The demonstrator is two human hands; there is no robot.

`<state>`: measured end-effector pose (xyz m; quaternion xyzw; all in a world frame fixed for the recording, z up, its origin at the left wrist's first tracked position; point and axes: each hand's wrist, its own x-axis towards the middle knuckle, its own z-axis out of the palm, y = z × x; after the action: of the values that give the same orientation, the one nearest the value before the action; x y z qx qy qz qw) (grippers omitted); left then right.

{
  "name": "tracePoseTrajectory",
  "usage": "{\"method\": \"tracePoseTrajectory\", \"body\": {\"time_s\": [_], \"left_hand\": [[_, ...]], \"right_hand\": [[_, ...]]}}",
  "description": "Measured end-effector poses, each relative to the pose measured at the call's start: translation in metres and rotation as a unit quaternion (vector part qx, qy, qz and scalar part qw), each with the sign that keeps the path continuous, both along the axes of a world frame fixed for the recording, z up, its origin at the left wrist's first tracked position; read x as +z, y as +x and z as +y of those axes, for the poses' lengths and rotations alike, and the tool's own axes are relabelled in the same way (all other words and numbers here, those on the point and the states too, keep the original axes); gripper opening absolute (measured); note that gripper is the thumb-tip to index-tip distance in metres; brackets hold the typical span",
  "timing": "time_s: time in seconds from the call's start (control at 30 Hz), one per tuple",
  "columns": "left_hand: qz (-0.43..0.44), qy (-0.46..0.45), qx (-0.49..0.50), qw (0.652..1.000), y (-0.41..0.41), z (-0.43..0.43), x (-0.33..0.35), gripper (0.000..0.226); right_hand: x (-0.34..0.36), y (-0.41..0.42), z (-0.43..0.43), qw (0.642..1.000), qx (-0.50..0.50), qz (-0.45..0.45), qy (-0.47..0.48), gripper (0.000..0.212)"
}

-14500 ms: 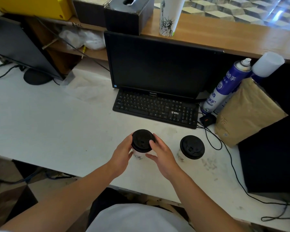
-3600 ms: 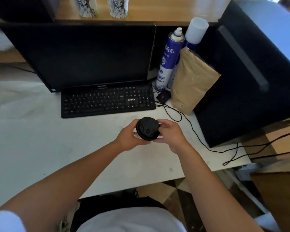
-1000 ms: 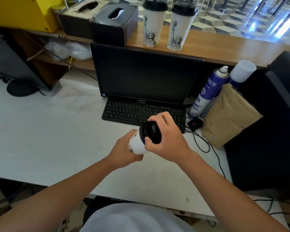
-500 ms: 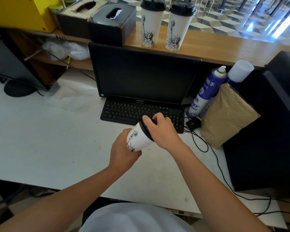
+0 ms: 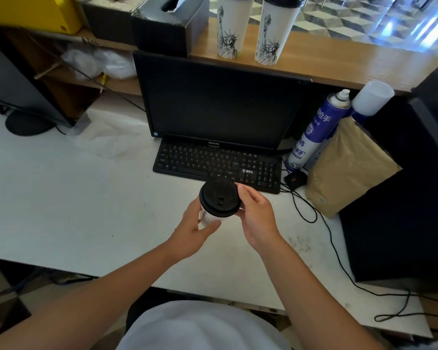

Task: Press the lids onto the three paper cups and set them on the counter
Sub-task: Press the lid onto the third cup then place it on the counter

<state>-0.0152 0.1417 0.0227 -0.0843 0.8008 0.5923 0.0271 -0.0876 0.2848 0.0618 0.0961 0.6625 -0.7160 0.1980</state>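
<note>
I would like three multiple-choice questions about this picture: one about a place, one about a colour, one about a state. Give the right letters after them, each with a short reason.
1. Where do the two other cups stand?
A. on a tray
B. on the wooden counter
C. on a chair

2. What colour is the lid of the cup in the hands?
A. white
B. yellow
C. black

3. How is that cup now?
A. lying on its side
B. lidded, held by the left hand and right hand
C. open, without lid

Answers: B, they stand on the counter behind the monitor; C, the lid is black; B, the lid sits on it and both hands hold it.
</note>
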Motion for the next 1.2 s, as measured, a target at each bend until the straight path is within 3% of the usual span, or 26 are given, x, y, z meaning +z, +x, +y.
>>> {"method": "tracePoseTrajectory", "body": {"time_s": [0.23, 0.4, 0.67, 1.0, 1.2], "left_hand": [[-0.094, 0.193, 0.026, 0.976, 0.0, -0.011, -0.016, 0.046], [-0.172, 0.31, 0.153, 0.923, -0.006, -0.012, -0.019, 0.031], [-0.19, 0.245, 0.138, 0.94, -0.015, -0.006, -0.025, 0.035], [-0.16, 0.221, 0.113, 0.955, -0.016, -0.006, -0.031, 0.04], [-0.135, 0.186, 0.107, 0.967, -0.012, -0.009, -0.039, 0.041]], "right_hand": [[-0.031, 0.002, 0.004, 0.997, -0.022, -0.074, -0.027, 0.028], [-0.047, 0.005, 0.003, 0.993, -0.024, -0.114, -0.019, 0.028], [-0.059, 0.012, 0.002, 0.996, 0.004, -0.09, 0.018, 0.026], [-0.07, 0.014, -0.001, 0.994, -0.014, -0.106, 0.018, 0.029], [-0.074, 0.017, -0.004, 0.996, 0.001, -0.071, 0.053, 0.028]]}}
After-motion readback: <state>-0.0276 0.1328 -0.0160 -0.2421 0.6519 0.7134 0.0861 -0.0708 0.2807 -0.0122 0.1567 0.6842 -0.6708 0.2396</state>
